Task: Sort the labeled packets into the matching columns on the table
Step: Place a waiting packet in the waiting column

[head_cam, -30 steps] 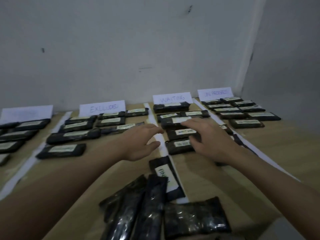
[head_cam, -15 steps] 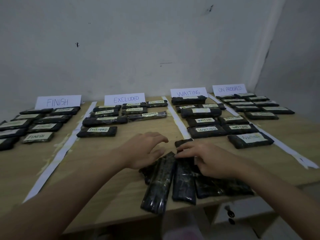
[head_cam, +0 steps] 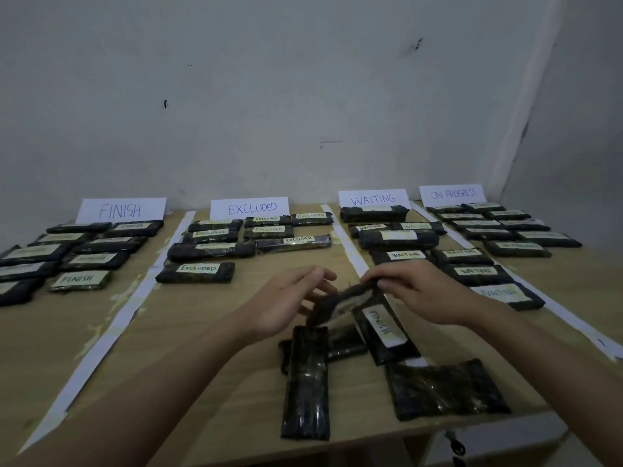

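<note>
My right hand (head_cam: 416,291) had lifted one packet (head_cam: 340,299) off the pile (head_cam: 337,358), pinching its end; my left hand (head_cam: 290,298) hovered beside, fingers loose; its label needed reading next.

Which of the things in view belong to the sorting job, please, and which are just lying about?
Part of the job:
- lifted packet, pinched by the right hand; left hand beside it
- FINISH packet and unsorted pile
- column signs FINISH, EXCLUDED, WAITING, ON PROGRESS
- white divider strips

Just there:
- table
- wall
</note>
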The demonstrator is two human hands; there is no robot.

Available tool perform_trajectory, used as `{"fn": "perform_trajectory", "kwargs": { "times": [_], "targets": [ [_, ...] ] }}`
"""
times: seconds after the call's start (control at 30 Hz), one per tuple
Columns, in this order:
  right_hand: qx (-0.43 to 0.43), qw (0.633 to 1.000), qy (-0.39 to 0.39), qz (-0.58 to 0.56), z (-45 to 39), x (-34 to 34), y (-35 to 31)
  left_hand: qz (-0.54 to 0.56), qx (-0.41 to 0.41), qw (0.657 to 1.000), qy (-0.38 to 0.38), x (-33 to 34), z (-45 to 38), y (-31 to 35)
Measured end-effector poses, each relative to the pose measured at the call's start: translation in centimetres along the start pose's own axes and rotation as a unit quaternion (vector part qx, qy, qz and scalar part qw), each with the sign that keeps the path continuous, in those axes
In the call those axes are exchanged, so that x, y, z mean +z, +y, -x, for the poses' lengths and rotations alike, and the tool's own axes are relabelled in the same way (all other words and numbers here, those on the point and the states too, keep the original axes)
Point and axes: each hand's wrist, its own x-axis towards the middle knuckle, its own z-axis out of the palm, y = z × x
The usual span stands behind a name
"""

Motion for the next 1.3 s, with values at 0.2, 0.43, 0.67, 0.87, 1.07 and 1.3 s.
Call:
{"fn": "perform_trajectory", "kwargs": {
  "times": [0.2, 0.43, 0.67, 0.87, 1.07, 1.3],
  "targets": [
    [0.052, 0.978, 0.084, -0.182, -2.7, 0.4, -0.3, 0.284, -0.081, 0.951, 0.092, -1.7, -1.3, 0.2],
    [0.061, 0.934, 0.199, -0.291, -7.0, 1.4, -1.2, 0.323, -0.073, 0.934, 0.133, -4.5, -2.4, -1.0],
    [0.057, 0.932, 0.223, -0.280, -9.4, 2.6, -2.1, 0.293, -0.071, 0.939, 0.164, -6.1, -2.6, -2.9],
    [-0.035, 0.975, 0.220, 0.005, -10.3, 4.4, -2.5, 0.233, -0.084, 0.947, 0.205, -6.8, -2.8, -4.0],
    [-0.116, 0.945, 0.217, 0.217, -11.0, 5.8, -3.2, 0.193, -0.112, 0.944, 0.241, -7.5, -2.4, -4.5],
    [-0.176, 0.927, 0.209, 0.258, -11.3, 7.1, -4.8, 0.182, -0.082, 0.951, 0.237, -6.8, -2.3, -4.4]
  ]
}}
